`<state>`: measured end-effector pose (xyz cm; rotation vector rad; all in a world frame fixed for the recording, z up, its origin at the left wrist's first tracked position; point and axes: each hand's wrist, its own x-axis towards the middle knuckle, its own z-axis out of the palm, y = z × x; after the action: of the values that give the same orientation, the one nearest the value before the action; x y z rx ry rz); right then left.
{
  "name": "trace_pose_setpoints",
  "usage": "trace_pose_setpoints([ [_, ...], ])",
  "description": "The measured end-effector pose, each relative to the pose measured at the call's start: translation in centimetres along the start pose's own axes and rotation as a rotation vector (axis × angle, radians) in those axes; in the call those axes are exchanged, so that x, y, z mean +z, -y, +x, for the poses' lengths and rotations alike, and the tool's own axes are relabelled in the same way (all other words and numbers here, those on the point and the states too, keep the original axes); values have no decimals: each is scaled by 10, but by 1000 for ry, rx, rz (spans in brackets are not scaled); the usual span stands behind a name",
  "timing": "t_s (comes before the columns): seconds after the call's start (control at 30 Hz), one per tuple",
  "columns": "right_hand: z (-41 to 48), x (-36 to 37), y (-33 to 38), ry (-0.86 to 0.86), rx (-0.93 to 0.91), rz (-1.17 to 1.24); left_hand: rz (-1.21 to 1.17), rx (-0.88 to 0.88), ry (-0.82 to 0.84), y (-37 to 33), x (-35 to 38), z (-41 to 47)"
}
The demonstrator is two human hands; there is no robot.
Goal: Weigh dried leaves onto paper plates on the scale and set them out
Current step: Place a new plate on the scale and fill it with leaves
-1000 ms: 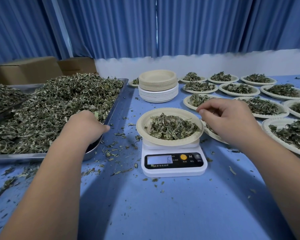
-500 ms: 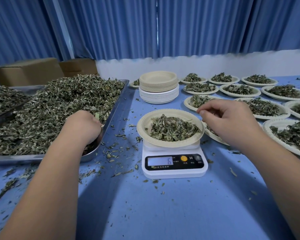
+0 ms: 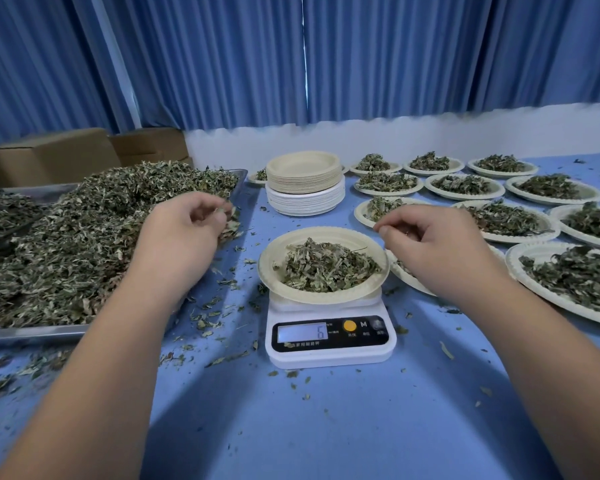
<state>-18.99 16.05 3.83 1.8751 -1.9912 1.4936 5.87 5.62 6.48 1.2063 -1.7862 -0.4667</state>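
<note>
My left hand hovers over the right edge of the metal tray. Its fingers are curled and hold a pinch of dried leaves at their tips, with the big leaf heap under and left of them. My right hand hangs just right of the paper plate, fingers curled, thumb and forefinger tips close together. I cannot tell if anything is between them. The plate sits between my 2 hands on the scale, loaded with a leaf pile, and the display reads 6. Beyond my fingertips stands the stack of empty plates. The filled plates are spread out past and right of my right hand on the blue table.
</note>
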Motion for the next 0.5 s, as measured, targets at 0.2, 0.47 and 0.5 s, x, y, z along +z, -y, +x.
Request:
trace_pose_setpoints([
  [0.2,0,0,0,11,-17,-9,-219,189,109,-37,31,-7],
  [0.47,0,-1,-2,9,-27,-16,141,432,303,-37,53,-4],
  [0.5,1,0,-2,6,-30,-15,147,438,279,-33,51,-3],
])
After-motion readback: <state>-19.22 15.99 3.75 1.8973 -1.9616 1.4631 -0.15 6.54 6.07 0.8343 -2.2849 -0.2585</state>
